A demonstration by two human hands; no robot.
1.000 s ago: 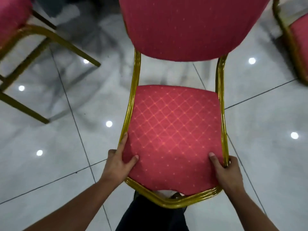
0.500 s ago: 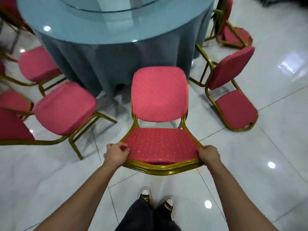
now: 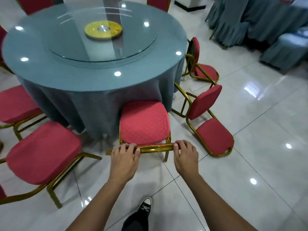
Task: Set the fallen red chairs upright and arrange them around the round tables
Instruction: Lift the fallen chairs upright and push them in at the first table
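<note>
In the head view, a red padded chair with a gold metal tube frame (image 3: pixel 144 123) stands upright at the centre, its quilted diamond-pattern seat pushed against the hanging grey-blue cloth of the round table (image 3: pixel 93 90). The left hand (image 3: pixel 124 155) and the right hand (image 3: pixel 185 155) both lie over the top bar of the chair back, at 6 o'clock from the seat; the fingers (image 3: pixel 129 147) of each are curled over the gold tube and grip it. The tabletop (image 3: pixel 41 67) is smooth and glossy, with a round glass turntable (image 3: pixel 103 45) and a gold disc (image 3: pixel 103 31) in its middle. At 3 o'clock from the held chair, a second red chair (image 3: pixel 210 124) lies tipped on the shiny white tiled floor (image 3: pixel 250 147); a third (image 3: pixel 202 64) lies fallen at 1 o'clock. At 8 o'clock a red cushioned seat (image 3: pixel 43 152) on gold legs stands near; another (image 3: pixel 16 104) is at 9 o'clock. Draped grey-blue tables (image 3: pixel 250 19) are far at 2 o'clock. A black sneaker (image 3: pixel 145 205) shows below.
</note>
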